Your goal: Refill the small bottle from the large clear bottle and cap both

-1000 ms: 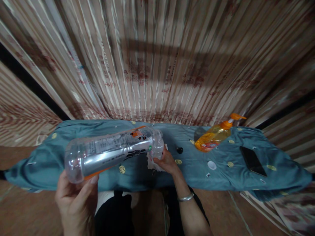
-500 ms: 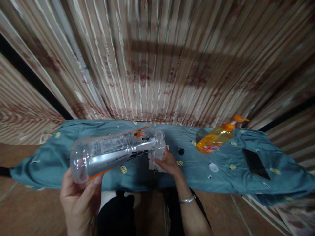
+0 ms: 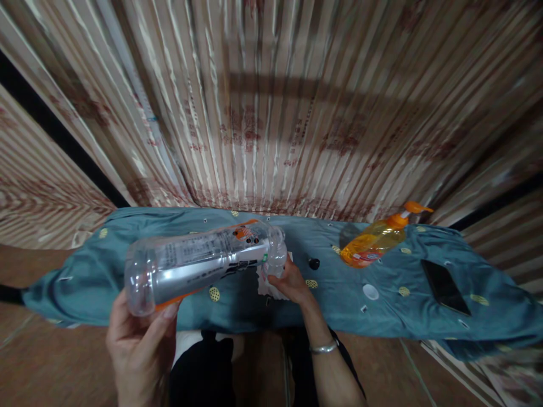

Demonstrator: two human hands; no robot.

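A clear plastic bottle point(image 3: 203, 265) with a silver and orange label lies nearly level above the cloth, its wide base to the left. My left hand point(image 3: 142, 333) is closed around that base from below. At the other end, my right hand point(image 3: 291, 282), with a silver bangle on its wrist, is closed at the bottle's neck end; some of its fingers are hidden behind the plastic. Under the neck end shows a piece of white paper point(image 3: 270, 287), and I cannot tell whether the right hand touches it. Just right of that hand sits a small black cap point(image 3: 314, 263).
An orange pump bottle point(image 3: 373, 243) stands on the teal patterned cloth point(image 3: 335, 311) to the right. Farther right lies a black phone point(image 3: 444, 287). A striped curtain point(image 3: 271, 113) hangs right behind the cloth-covered surface.
The whole view has shifted very slightly. Both hands keep their hold on the bottle, with no other visible difference.
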